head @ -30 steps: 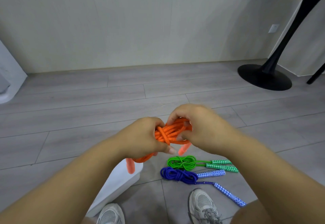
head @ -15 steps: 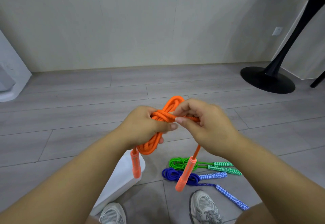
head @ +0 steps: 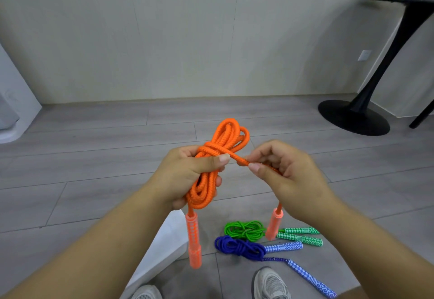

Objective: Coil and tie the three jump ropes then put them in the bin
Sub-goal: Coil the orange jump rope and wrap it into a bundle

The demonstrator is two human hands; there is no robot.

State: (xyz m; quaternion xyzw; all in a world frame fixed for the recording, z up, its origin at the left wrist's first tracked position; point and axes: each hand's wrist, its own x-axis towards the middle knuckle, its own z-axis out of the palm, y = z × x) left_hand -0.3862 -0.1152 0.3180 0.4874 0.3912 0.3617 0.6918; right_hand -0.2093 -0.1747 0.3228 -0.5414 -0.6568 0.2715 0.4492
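Observation:
My left hand [head: 187, 174] grips the coiled orange jump rope [head: 223, 139] around its middle, with loops sticking out above and below the fist. My right hand [head: 286, 174] pinches a strand of that rope that wraps across the coil. Two orange handles hang down, one [head: 193, 240] under the left hand, one [head: 273, 223] under the right. On the floor lie a coiled green rope [head: 244, 229] and a coiled blue rope [head: 237, 248], both tied, handles pointing right. The white bin [head: 164, 247] stands on the floor under my left forearm, mostly hidden.
My two shoes [head: 270, 284] show at the bottom edge. A black pedestal table base [head: 352, 118] stands at the right by the wall. A white object [head: 14, 111] sits at the far left. Grey plank floor runs to the wall.
Both hands rose with the orange rope. The coil has stood up and spread, the wrapping strand is drawn out to the right, and the handles now dangle freely.

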